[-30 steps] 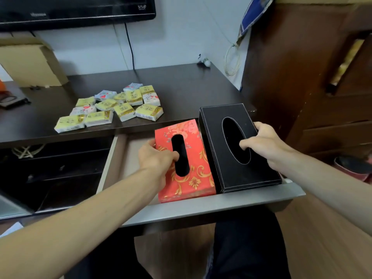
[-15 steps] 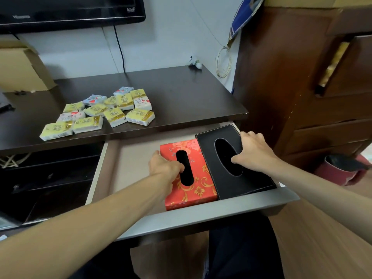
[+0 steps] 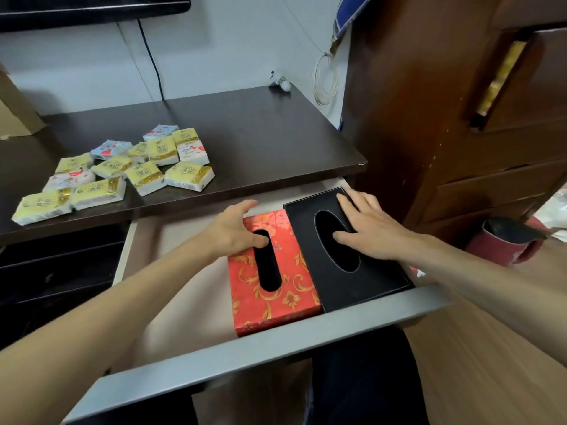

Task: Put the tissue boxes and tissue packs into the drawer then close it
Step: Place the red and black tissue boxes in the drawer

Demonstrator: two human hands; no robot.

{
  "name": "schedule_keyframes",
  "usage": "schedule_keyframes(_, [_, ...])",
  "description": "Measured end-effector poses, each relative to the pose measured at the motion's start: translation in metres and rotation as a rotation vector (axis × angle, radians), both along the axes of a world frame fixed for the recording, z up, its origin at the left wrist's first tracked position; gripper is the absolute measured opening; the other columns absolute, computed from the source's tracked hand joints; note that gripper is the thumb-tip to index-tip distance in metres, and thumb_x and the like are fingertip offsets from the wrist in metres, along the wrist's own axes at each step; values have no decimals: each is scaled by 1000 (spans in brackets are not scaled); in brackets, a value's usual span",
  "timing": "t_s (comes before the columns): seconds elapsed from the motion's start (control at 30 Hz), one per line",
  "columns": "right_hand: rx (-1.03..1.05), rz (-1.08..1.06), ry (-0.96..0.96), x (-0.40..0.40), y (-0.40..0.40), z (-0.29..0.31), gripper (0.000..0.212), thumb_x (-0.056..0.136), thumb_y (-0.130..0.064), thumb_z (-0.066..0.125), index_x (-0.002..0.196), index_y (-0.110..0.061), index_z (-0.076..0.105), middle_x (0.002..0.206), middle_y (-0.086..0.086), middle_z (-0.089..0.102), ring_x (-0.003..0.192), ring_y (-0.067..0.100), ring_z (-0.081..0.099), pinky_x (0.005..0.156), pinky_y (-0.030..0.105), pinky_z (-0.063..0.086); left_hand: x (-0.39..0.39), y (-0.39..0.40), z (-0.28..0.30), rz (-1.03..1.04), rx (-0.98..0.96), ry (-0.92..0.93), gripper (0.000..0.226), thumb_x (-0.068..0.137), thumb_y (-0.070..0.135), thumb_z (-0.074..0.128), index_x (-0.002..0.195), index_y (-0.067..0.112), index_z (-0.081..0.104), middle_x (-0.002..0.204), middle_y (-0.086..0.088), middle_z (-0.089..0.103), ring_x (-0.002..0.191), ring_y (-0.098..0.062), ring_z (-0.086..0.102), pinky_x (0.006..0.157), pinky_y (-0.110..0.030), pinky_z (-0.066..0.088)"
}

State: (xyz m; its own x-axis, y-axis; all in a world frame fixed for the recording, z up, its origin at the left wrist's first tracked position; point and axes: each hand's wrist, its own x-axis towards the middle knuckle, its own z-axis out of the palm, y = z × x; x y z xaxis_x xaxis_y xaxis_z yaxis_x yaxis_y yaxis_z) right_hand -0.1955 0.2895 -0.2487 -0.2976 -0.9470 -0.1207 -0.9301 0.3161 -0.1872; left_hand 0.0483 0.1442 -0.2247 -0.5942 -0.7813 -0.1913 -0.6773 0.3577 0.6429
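Observation:
A red tissue box with gold flowers (image 3: 290, 297) lies flat in the right half of the open drawer (image 3: 245, 354). A black tissue box (image 3: 371, 280) lies beside it, against the drawer's right side. My left hand (image 3: 234, 230) hovers over the red box's far end, fingers spread, thumb near its slot. Over the black box's far end is my right hand (image 3: 372, 227), fingers apart and resting lightly on the lid. Several small tissue packs (image 3: 122, 173), yellow and white, lie on the dark desk top (image 3: 260, 133) at the left.
The drawer's left half shows bare beige floor (image 3: 184, 271). A tall brown wooden cabinet (image 3: 460, 118) stands close on the right. A red bin (image 3: 503, 243) sits on the floor beside it. A cardboard box (image 3: 15, 111) is at the desk's far left.
Both boxes went down from above the drawer front into the drawer. My hands have let go and their fingers have spread apart.

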Motion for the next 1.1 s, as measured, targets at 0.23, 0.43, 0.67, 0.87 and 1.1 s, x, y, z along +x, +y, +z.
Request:
schedule_keyframes(0.23, [-24, 101, 143, -13, -8, -11, 96, 90, -58, 53, 163, -11, 13, 174, 10, -3, 159, 25, -6, 124, 44, 17, -7, -8, -7, -116, -231, -110, 35, 80, 28, 75, 115, 27, 67, 98, 5, 72, 98, -22, 67, 79, -32, 47])
schedule_keyframes(0.43, [-101, 122, -124, -19, -19, -14, 95, 82, -33, 63, 164, -12, 19, 174, 0, 11, 157, 13, -4, 122, 34, 14, -7, -5, -5, -192, -400, -140, 30, 81, 42, 75, 109, 34, 73, 99, 9, 76, 99, -23, 68, 74, -33, 42])
schedule_keyframes(0.67, [-112, 124, -186, -23, -22, -19, 100, 78, -26, 69, 164, -15, 19, 174, -1, 10, 158, 12, -2, 121, 33, 15, -7, 2, -9, -165, -476, -126, 27, 81, 42, 74, 108, 35, 72, 93, 9, 75, 94, -24, 66, 65, -31, 34])
schedule_keyframes(0.87, [-91, 163, -102, -20, -18, -18, 96, 82, -25, 67, 163, -13, 17, 174, 2, 9, 159, 18, 0, 124, 45, 21, -6, 6, -11, -137, -481, -147, 29, 83, 43, 72, 111, 37, 71, 93, 8, 75, 95, -25, 67, 65, -30, 36])
schedule_keyframes(1.1, [-74, 170, -12, -16, -17, -10, 86, 89, -39, 57, 164, -16, 20, 174, 4, 12, 160, 22, 7, 125, 50, 17, -3, 13, -11, -112, -401, -160, 27, 85, 41, 64, 110, 33, 67, 94, 7, 72, 94, -23, 66, 73, -36, 51])
